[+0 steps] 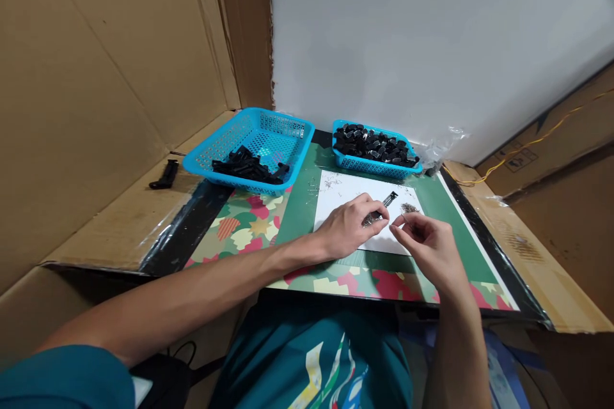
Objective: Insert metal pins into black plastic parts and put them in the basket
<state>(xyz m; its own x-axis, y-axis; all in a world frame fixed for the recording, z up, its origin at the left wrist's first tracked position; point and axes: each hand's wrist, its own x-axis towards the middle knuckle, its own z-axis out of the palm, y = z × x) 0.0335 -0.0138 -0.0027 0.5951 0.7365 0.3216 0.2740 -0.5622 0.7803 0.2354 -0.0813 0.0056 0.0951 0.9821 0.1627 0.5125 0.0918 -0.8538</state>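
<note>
My left hand (pixel 350 225) rests on a white sheet of paper (pixel 343 192) and grips a small black and metal part (pixel 384 206) that sticks out past its fingers. My right hand (pixel 426 244) hovers just to the right of that part, thumb and fingers pinched close together; whether something tiny sits between them I cannot tell. A small pile of tiny dark bits (pixel 409 208) lies on the paper right behind my right fingertips.
Two blue baskets stand at the back of the green patterned mat (pixel 307 204): a large one (pixel 225 147) with several black parts, a smaller one (pixel 374 168) heaped with black pieces. A black part (pixel 165 174) lies on the cardboard at left. Cardboard walls surround the table.
</note>
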